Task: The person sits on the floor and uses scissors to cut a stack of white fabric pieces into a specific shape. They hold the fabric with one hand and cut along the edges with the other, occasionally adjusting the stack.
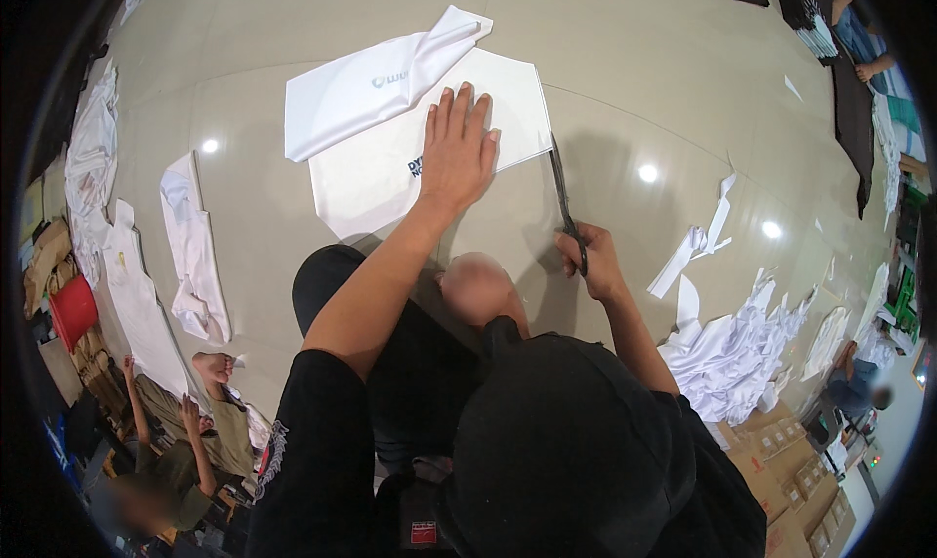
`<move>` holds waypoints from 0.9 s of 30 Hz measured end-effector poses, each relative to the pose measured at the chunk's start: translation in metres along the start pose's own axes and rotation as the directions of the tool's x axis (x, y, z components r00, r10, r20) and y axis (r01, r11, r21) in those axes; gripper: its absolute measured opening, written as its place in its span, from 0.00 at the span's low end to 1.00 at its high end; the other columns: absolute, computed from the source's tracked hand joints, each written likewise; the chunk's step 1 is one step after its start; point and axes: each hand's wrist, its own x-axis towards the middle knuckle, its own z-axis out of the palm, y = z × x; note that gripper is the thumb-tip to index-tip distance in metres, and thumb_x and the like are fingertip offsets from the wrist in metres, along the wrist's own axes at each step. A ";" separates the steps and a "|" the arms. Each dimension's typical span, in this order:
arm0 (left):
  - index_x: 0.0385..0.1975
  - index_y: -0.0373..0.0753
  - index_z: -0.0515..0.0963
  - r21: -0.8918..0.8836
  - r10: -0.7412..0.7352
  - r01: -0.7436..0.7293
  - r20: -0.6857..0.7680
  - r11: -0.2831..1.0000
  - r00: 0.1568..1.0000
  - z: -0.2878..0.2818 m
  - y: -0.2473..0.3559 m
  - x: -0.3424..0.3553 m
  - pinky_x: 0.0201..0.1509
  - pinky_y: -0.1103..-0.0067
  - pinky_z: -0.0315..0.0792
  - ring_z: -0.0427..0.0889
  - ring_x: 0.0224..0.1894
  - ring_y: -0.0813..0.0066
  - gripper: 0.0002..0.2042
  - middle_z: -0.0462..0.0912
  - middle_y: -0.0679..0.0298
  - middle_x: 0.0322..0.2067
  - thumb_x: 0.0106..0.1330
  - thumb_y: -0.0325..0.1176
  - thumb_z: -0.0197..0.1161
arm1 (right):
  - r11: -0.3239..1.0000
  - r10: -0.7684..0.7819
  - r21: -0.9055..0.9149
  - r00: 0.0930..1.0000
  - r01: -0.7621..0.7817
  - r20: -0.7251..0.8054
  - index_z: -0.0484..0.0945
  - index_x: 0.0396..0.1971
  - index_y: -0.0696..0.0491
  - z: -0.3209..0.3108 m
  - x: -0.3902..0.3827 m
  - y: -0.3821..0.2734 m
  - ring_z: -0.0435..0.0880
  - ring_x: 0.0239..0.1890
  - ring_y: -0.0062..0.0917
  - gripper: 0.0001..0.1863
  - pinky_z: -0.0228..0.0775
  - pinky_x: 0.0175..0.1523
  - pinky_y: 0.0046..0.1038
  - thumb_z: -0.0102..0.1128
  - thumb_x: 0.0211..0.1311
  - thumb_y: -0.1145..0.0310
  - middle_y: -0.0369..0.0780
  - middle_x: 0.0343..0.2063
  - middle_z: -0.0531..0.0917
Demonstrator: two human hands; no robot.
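Observation:
My left hand [457, 156] lies flat with fingers stretched out on a white cloth piece [356, 195], pressing it to the floor. This piece carries a small dark print, partly under my hand. A folded flap of white cloth [337, 109] with a pale grey print lies over its far left part. To the right, my right hand [591, 258] is closed round the handles of long dark scissors [559, 182]. Their blades point away from me and meet the cloth's right edge; whether they are parted cannot be made out.
Tiled floor [625, 99] surrounds the cloth. White scraps [698, 241] and a large heap of white offcuts [737, 348] lie at the right, cardboard boxes [781, 460] nearer. More white cloth pieces [190, 246] lie at the left, where another person [161, 460] sits. Other people are at the right rim.

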 end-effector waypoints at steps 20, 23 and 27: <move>0.76 0.38 0.70 0.011 0.002 -0.002 -0.042 1.000 0.999 -0.001 -0.005 -0.001 0.86 0.46 0.50 0.58 0.82 0.39 0.27 0.65 0.45 0.78 0.81 0.41 0.56 | 0.999 0.019 0.040 0.998 -0.016 -0.062 0.80 0.26 0.54 0.012 0.001 0.002 0.76 0.17 0.15 0.15 0.68 0.23 0.23 0.73 0.71 0.63 0.31 0.19 0.79; 0.76 0.38 0.70 0.027 -0.004 0.005 -0.034 1.000 0.999 -0.003 -0.004 0.000 0.86 0.46 0.49 0.57 0.83 0.39 0.27 0.65 0.45 0.78 0.81 0.42 0.55 | 0.999 0.024 0.036 0.997 -0.022 -0.067 0.79 0.26 0.53 0.014 0.001 0.000 0.76 0.17 0.15 0.15 0.68 0.23 0.23 0.72 0.71 0.64 0.31 0.18 0.79; 0.76 0.38 0.70 0.037 -0.013 0.014 -0.027 0.999 1.000 -0.001 -0.004 -0.001 0.87 0.46 0.49 0.57 0.83 0.40 0.27 0.64 0.45 0.79 0.82 0.42 0.55 | 1.000 0.019 0.015 0.997 -0.018 -0.070 0.79 0.26 0.53 0.013 0.001 0.003 0.76 0.17 0.15 0.15 0.67 0.23 0.23 0.72 0.70 0.64 0.31 0.18 0.78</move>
